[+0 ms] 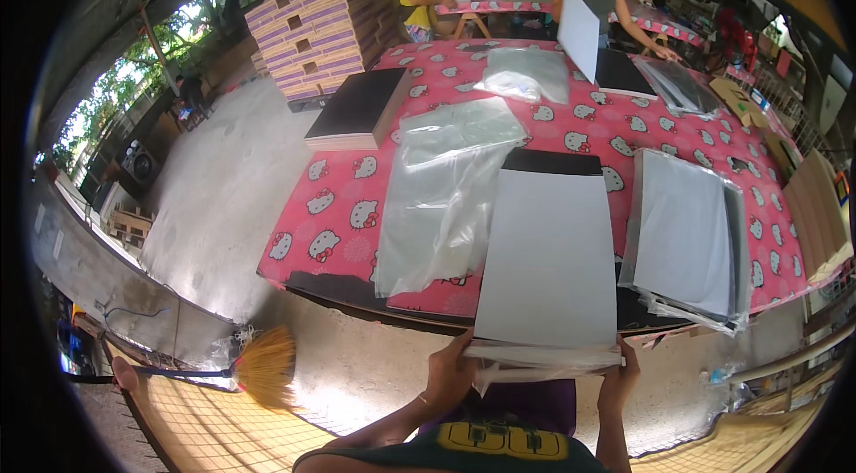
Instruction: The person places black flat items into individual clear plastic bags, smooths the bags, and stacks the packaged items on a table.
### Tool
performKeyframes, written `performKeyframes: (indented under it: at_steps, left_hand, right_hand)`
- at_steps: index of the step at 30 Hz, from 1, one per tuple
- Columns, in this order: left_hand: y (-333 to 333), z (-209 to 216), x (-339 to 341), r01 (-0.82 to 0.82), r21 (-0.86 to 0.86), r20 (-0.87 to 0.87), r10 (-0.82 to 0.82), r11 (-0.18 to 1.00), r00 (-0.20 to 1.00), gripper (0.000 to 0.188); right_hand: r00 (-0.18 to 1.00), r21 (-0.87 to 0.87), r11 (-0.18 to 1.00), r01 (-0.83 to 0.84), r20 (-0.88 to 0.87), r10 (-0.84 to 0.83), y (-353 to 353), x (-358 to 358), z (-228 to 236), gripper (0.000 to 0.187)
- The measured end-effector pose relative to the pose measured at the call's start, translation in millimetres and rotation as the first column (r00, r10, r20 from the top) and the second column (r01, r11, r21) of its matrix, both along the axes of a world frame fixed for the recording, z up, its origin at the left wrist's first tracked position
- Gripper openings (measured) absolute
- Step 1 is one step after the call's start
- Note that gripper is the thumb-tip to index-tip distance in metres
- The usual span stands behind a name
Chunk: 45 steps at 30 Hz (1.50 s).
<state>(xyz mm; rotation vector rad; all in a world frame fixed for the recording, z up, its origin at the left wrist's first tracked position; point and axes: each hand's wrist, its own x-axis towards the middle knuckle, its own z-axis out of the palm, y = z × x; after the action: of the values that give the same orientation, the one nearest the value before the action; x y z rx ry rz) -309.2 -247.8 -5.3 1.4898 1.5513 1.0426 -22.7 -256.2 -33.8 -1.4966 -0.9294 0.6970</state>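
A large white sheet (548, 255) lies on the pink patterned table (343, 210), reaching from a black sheet's edge (551, 161) toward me past the table's near edge. Its near end sits in the mouth of a clear plastic bag (535, 360). My left hand (448, 372) grips the bag's left corner and my right hand (620, 378) grips its right corner, both at the sheet's near edge. A pile of clear plastic bags (441, 192) lies to the left of the sheet. A stack of bagged sheets (687, 237) rests to the right.
A stack of dark boards (357, 107) sits at the table's far left, more clear bags (526, 72) farther back. Two people stand at the far end; one holds a white sheet (580, 27). Stacked cartons (316, 23) rise behind. A broom (259, 368) lies on the floor at left.
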Motion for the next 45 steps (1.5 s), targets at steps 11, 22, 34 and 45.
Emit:
performKeyframes:
  at_steps: [11,22,34,45]
  left_hand:
    - [28,65,-42,0.368,-0.025,0.832,-0.184,0.93,0.523,0.023]
    - [139,131,-25,0.188,0.388,0.921,-0.389,0.902,-0.034,0.036]
    - [177,-17,-32,0.03,0.006,0.915,-0.017,1.0,0.404,0.037]
    - [168,71,-3,-0.132,0.469,0.641,-0.234,0.873,0.731,0.019]
  right_hand:
    - [0.624,0.336,0.766,-0.548,-0.446,0.642,-5,51,58,0.032]
    - [0.429,0.694,0.697,-0.178,-0.583,0.69,108,1,185,0.044]
    - [0.688,0.114,0.967,-0.227,-0.684,0.243,147,1,48,0.027]
    - [0.93,0.353,0.903,-0.244,-0.179,0.321,145,-10,62,0.023]
